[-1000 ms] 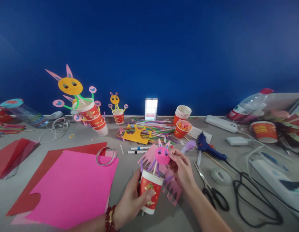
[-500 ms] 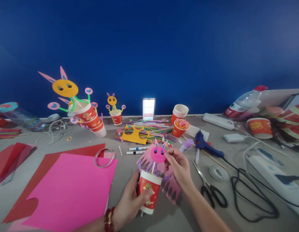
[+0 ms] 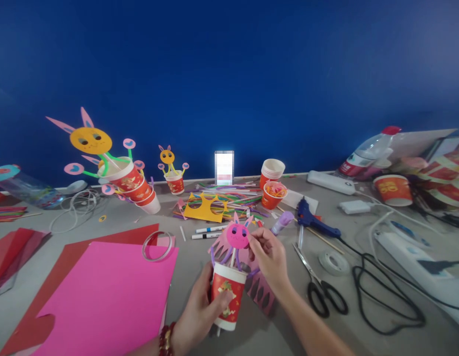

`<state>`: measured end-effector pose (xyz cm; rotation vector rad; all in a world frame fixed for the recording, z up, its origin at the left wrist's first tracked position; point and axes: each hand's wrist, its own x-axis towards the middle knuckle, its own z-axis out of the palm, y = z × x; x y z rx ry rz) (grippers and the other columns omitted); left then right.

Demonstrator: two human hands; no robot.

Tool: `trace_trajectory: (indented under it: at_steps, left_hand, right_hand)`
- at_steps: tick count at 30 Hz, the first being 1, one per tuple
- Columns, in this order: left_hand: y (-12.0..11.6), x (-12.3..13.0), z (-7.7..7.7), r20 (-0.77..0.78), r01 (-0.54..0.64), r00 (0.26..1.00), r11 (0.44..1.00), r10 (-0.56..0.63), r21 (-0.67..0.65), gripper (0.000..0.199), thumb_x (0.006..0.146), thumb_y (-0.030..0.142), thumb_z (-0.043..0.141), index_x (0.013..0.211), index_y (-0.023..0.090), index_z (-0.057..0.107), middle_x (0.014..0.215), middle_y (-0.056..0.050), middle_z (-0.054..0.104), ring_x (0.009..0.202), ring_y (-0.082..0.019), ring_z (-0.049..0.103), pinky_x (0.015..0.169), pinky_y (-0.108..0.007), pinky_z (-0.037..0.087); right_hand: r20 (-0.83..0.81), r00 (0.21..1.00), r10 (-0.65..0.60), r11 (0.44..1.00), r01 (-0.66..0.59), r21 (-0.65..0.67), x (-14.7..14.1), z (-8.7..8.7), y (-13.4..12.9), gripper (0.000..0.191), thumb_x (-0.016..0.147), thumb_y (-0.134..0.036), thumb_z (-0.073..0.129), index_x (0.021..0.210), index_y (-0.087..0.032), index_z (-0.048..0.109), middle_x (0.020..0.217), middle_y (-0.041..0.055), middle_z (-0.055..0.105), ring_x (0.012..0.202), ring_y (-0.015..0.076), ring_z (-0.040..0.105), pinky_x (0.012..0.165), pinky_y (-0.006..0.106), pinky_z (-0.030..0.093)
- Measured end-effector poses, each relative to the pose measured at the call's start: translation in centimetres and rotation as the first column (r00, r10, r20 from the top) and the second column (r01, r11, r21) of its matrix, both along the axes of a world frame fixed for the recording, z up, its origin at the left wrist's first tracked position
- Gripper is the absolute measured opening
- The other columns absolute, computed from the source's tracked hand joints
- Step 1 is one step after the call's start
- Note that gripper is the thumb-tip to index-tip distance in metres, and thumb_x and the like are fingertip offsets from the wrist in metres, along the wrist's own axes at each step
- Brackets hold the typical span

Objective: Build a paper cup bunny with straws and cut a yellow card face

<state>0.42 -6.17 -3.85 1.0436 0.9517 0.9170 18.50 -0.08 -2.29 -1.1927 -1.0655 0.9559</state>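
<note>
My left hand (image 3: 201, 306) is wrapped round a red and white paper cup (image 3: 229, 291), thumb across its printed front. Out of the cup rises a white stick bearing a round pink paper bunny face (image 3: 237, 236) with ears and drawn eyes. Purple pipe cleaners (image 3: 213, 256) bend up and out over the cup's rim. At the face's right edge, my right hand (image 3: 268, 257) has thumb and forefinger closed together on the paper. The stick's lower end pokes out under the cup. Behind the cup lies a pink cut-out sheet (image 3: 259, 291), partly hidden.
Pink paper (image 3: 110, 291) with a tape ring (image 3: 157, 245) lies left. Scissors (image 3: 318, 287), a glue gun (image 3: 314, 220) and its cable are at right. Behind are markers (image 3: 209, 236), a yellow cut sheet (image 3: 204, 208), stacked cups (image 3: 271, 170) and finished bunny cups (image 3: 175, 183).
The view has shifted slightly, so the table things sit a little further left. Both hands keep their hold, and the cup and bunny face stay almost in place.
</note>
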Motion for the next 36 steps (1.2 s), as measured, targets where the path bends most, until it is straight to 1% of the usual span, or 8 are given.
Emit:
trace_trajectory:
  at_steps: [4,9,13,19,25,30,33,36]
  left_hand:
    - [-0.04,-0.03,0.03,-0.014,0.000,1.000,1.000,0.000,-0.010,0.058,0.082,0.049,0.071,0.129,0.019,0.055,0.101,-0.010,0.071,0.091,-0.025,0.068,0.080,-0.035,0.057]
    - [-0.08,-0.09,-0.10,-0.027,0.001,1.000,1.000,-0.001,-0.007,0.057,0.083,0.049,0.070,0.129,0.020,0.053,0.116,-0.012,0.068,0.088,-0.022,0.068,0.079,-0.032,0.057]
    - [-0.11,-0.11,-0.32,-0.025,0.007,1.000,1.000,-0.007,-0.010,0.059,0.083,0.050,0.070,0.131,0.019,0.052,0.111,-0.012,0.069,0.078,-0.018,0.067,0.074,-0.031,0.057]
    - [-0.20,-0.23,-0.57,-0.030,-0.019,0.999,1.000,0.018,-0.023,0.062,0.080,0.051,0.073,0.131,0.019,0.055,0.100,-0.010,0.072,0.080,-0.022,0.069,0.077,-0.034,0.058]
    - [-0.10,-0.19,-0.50,-0.031,-0.026,0.999,1.000,0.025,-0.003,0.062,0.080,0.050,0.073,0.131,0.020,0.055,0.104,-0.011,0.072,0.085,-0.023,0.069,0.082,-0.037,0.057]
    - [0.05,-0.10,-0.35,-0.041,-0.004,0.999,0.999,0.006,0.038,0.057,0.084,0.048,0.070,0.131,0.021,0.053,0.114,-0.011,0.068,0.085,-0.020,0.067,0.084,-0.036,0.056]
    - [0.06,-0.13,-0.43,-0.030,0.000,1.000,0.999,0.001,0.044,0.056,0.085,0.047,0.069,0.131,0.020,0.054,0.112,-0.011,0.069,0.084,-0.021,0.067,0.085,-0.037,0.056]
    - [0.05,-0.16,-0.50,-0.036,-0.019,0.999,0.999,0.021,0.044,0.054,0.085,0.046,0.070,0.130,0.021,0.055,0.118,-0.012,0.067,0.097,-0.025,0.066,0.090,-0.038,0.054]
  right_hand:
    - [0.025,0.999,-0.023,1.000,0.023,0.009,0.04,-0.05,-0.10,0.022,0.081,-0.034,0.073,0.072,-0.021,0.059,0.051,-0.0048,0.057,0.042,0.0111,0.054,0.041,0.020,0.043]
    - [0.003,1.000,-0.014,1.000,0.014,0.004,-0.01,0.05,-0.20,0.022,0.081,-0.035,0.074,0.074,-0.021,0.058,0.052,-0.0047,0.058,0.042,0.0117,0.056,0.040,0.021,0.046]
    - [-0.002,1.000,-0.007,1.000,0.007,0.021,-0.05,0.15,-0.25,0.021,0.082,-0.034,0.072,0.075,-0.021,0.057,0.054,-0.0049,0.058,0.042,0.0108,0.056,0.041,0.020,0.046]
    - [-0.074,0.996,0.045,0.999,-0.043,0.026,-0.10,-0.10,-0.40,0.021,0.087,-0.038,0.068,0.086,-0.024,0.053,0.051,-0.0074,0.056,0.041,0.0122,0.056,0.041,0.021,0.046]
    - [-0.185,0.979,0.091,0.995,-0.096,-0.022,-0.25,-0.02,-0.21,0.033,0.081,-0.044,0.076,0.096,-0.024,0.054,0.061,-0.0074,0.058,0.043,0.0107,0.055,0.041,0.021,0.046]
    - [-0.360,0.908,0.215,0.941,-0.291,-0.171,-0.10,0.30,0.00,0.033,0.074,-0.044,0.082,0.079,-0.020,0.060,0.062,-0.0042,0.061,0.045,0.0095,0.053,0.042,0.020,0.046]
    - [-0.394,0.901,0.183,0.937,-0.282,-0.208,0.07,0.25,0.09,0.032,0.070,-0.040,0.085,0.075,-0.018,0.062,0.056,-0.0051,0.059,0.044,0.0089,0.052,0.042,0.019,0.042]
    - [-0.441,0.888,0.133,0.941,-0.253,-0.225,0.27,0.24,0.31,0.032,0.067,-0.036,0.087,0.070,-0.018,0.061,0.054,-0.0060,0.057,0.045,0.0078,0.050,0.044,0.018,0.040]
